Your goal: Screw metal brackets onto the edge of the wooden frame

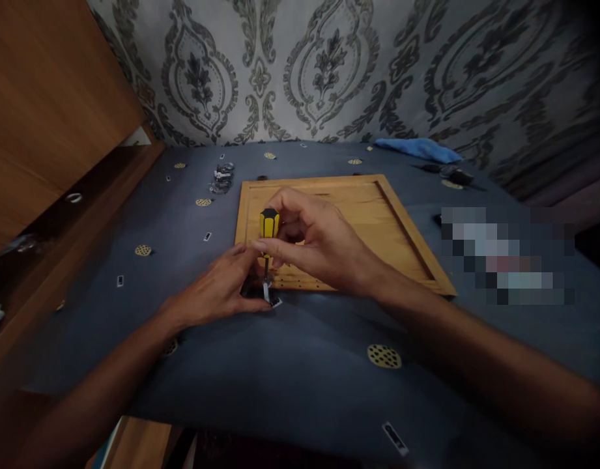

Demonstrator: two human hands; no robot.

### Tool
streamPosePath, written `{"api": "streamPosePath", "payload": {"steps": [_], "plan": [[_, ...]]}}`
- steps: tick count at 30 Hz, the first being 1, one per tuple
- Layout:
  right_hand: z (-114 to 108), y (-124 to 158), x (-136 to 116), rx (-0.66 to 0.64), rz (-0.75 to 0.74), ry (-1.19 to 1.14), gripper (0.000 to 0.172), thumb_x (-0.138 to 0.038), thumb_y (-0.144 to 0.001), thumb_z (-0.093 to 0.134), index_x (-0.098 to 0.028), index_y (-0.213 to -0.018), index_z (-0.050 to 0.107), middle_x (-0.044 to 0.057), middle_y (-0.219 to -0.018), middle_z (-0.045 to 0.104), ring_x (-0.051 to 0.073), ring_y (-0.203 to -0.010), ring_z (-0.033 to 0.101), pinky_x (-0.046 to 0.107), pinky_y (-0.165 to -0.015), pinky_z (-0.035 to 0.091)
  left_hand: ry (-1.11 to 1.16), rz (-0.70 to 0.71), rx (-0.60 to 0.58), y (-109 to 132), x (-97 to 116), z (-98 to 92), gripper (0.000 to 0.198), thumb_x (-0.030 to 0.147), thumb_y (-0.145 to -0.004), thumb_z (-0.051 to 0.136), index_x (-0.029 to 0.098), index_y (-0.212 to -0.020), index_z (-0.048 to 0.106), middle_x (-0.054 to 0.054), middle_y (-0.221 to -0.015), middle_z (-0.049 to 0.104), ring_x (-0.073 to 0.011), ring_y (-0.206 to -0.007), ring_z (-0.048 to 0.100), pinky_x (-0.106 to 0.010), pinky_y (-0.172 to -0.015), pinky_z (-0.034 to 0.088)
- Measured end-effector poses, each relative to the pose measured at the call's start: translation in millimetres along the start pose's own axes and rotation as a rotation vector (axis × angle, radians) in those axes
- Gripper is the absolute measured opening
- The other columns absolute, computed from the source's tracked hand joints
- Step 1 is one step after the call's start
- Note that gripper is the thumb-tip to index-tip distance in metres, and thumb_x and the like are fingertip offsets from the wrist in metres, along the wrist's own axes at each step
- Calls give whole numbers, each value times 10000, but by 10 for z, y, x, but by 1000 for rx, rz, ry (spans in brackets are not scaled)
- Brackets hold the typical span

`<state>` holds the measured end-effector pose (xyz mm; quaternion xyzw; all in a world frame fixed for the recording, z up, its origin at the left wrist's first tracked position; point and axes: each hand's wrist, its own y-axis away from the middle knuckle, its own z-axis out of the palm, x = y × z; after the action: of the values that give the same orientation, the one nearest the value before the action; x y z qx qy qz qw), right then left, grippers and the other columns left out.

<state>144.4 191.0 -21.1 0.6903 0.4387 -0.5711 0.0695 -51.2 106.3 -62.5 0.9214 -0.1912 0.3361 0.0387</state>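
Note:
My right hand [313, 241] is closed around the yellow-and-black handle of a screwdriver [269, 225], which stands upright with its tip down on a small metal part [267, 292]. My left hand [220, 286] rests on the dark cloth with its fingers pinched on that metal part, right at the near-left corner of a flat wooden panel [372, 215]. The panel has a raised frame and a row of small holes along its near edge. The part is mostly hidden by my fingers.
A dark blue cloth with round yellow dots [300, 365] covers the surface. A pile of metal hinges [222, 178] lies at the back left. A blue rag [419, 148] and a dark tool [453, 174] lie back right. A wooden cabinet side [45, 117] rises at left.

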Motion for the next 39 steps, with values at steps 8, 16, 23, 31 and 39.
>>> {"api": "streamPosePath", "payload": {"steps": [8, 16, 23, 31, 39], "plan": [[-114, -16, -63, -144, 45, -23, 152, -253, -961, 672, -200, -847, 587, -13, -742, 646, 126, -662, 623, 257, -569, 452, 4, -28, 24, 12, -23, 22, 442, 480, -830, 834, 232, -1049, 541, -50, -1028, 633, -277, -950, 641, -424, -820, 548], [-38, -34, -24, -20, 98, -191, 316, -289, -849, 797, -222, -840, 488, -46, -750, 594, 108, -572, 612, 251, -498, 495, 37, -20, 8, 1, 13, -1, 439, 472, -846, 821, 245, -1103, 547, -36, -1026, 635, -275, -964, 638, -425, -841, 548], [-86, -33, -77, -163, 143, -257, 260, -359, -879, 790, -198, -858, 587, -35, -749, 647, 112, -631, 667, 237, -560, 542, 45, -37, -9, 3, 12, -5, 461, 476, -855, 811, 241, -1147, 543, -63, -1074, 655, -295, -1005, 647, -465, -872, 563], [-54, 3, -88, -3, 62, -105, 410, -514, -895, 784, -209, -781, 534, -41, -674, 597, 121, -580, 643, 254, -514, 491, 18, -47, -9, 3, 22, -2, 483, 486, -849, 817, 246, -1163, 538, -49, -1070, 630, -283, -998, 644, -455, -885, 565], [-41, 12, -77, -30, 101, -19, 429, -584, -914, 731, -208, -801, 559, -8, -718, 632, 139, -588, 633, 284, -517, 457, 4, -31, -2, 6, 0, 13, 503, 486, -852, 817, 256, -1202, 537, -39, -1055, 626, -282, -990, 634, -439, -858, 546]]}}
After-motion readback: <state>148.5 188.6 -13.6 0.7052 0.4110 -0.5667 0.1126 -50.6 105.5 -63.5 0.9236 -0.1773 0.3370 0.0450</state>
